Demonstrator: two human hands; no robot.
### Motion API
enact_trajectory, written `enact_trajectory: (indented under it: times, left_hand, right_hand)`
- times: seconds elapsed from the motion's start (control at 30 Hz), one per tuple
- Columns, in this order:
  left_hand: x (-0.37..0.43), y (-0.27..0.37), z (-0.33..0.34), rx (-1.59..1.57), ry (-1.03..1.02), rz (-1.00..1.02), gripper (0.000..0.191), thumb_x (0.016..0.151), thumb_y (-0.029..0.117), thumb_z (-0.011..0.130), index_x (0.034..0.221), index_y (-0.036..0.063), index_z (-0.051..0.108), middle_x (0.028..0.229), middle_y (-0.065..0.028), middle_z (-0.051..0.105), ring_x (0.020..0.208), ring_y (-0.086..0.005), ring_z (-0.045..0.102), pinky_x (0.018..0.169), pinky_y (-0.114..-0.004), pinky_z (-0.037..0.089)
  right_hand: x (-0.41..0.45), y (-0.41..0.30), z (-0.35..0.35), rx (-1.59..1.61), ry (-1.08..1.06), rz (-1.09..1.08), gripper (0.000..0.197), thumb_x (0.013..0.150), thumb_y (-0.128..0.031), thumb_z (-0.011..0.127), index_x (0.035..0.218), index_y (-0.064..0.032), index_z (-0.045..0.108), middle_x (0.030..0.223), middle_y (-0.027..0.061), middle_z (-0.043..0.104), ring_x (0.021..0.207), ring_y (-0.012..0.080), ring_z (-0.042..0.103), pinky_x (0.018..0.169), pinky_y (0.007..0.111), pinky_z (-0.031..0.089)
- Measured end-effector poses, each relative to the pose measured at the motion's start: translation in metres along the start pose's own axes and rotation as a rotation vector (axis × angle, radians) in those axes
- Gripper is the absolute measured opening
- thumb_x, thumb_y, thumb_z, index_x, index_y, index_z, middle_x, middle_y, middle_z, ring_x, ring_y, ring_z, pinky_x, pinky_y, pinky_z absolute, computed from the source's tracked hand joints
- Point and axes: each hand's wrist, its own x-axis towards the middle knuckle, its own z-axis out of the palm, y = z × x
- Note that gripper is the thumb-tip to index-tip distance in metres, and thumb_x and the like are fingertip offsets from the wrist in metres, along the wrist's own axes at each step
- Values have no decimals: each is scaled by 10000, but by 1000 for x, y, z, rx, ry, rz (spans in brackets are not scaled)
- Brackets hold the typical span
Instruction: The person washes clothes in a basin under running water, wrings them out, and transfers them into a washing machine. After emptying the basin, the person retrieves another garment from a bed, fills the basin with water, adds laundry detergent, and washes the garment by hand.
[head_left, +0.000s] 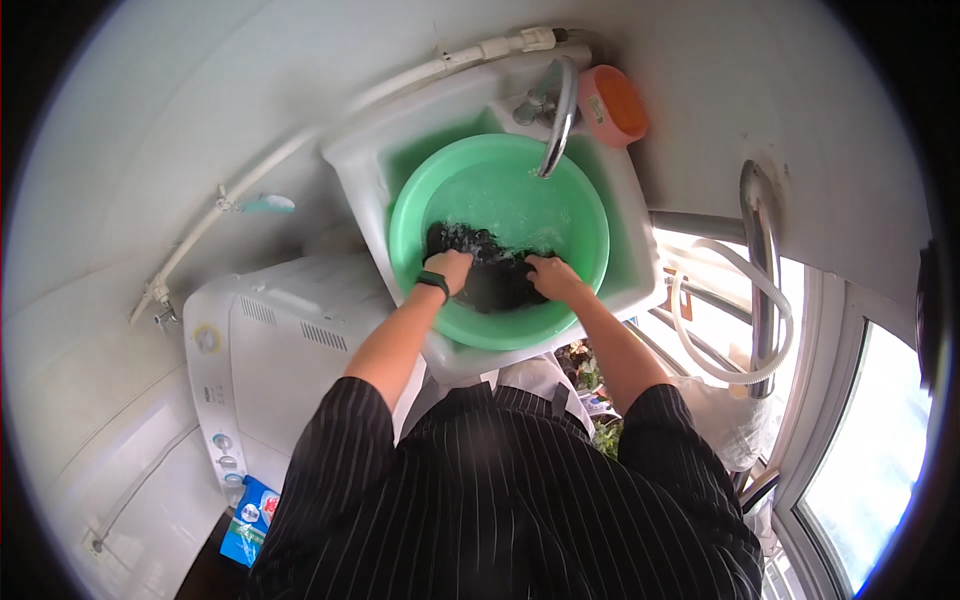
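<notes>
A round green plastic basin (405, 217) stands in a white sink (360, 195), with water in it. Dark wet cloth (499, 289) lies partly under the water in its near half. My left hand (450, 268), with a dark band on the wrist, grips the cloth at the left. At the right my right hand (553, 277) has its fingers closed on the same cloth; the fingertips of both are partly hidden. The curved chrome faucet (562, 120) reaches over the basin's far rim, and its outlet is above the water.
A pink and orange plastic container (613, 105) stands at the sink's back right corner. To the left is a white washing machine (285, 367), with a blue packet (251, 521) near its front. A coiled white hose (772, 292) hangs by a metal pipe at the right, near potted plants (607, 436).
</notes>
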Motion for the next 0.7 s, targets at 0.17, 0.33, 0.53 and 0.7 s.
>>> enact_trajectory:
  times: [0.17, 0.33, 0.53, 0.7]
  left_hand:
    - [0, -26, -53, -544, 625, -53, 152, 949, 79, 540, 1019, 66, 675, 990, -191, 707, 923, -416, 665, 828, -496, 527]
    - [1, -3, -57, -199, 580, -75, 271, 939, 141, 623, 1207, 130, 658, 1312, -162, 543, 1090, -398, 576, 837, -489, 528]
    - [3, 36, -22, 134, -8, -166, 1060, 706, 644, 800, 1582, 472, 230, 1704, -144, -28, 1391, -624, 313, 924, -709, 493]
    - [32, 23, -11, 274, -66, -100, 791, 757, 488, 846, 1465, 351, 521, 1652, -140, 165, 1381, -543, 320, 945, -615, 539]
  right_hand:
    - [5, 4, -32, 354, 337, 104, 216, 991, -203, 567, 1152, -82, 643, 956, 250, 701, 920, 449, 668, 837, 531, 524]
    - [10, -1, -38, 256, 414, 127, 318, 970, -238, 598, 1274, -148, 619, 1276, 208, 632, 1128, 432, 600, 915, 498, 524]
    - [10, -40, -12, -171, 87, 264, 753, 902, -425, 675, 1568, -356, 332, 1634, 103, 214, 1410, 489, 293, 978, 717, 441]
    - [23, -20, 26, -116, 29, 288, 665, 911, -409, 651, 1527, -337, 410, 1621, 123, 240, 1421, 467, 299, 1064, 664, 395]
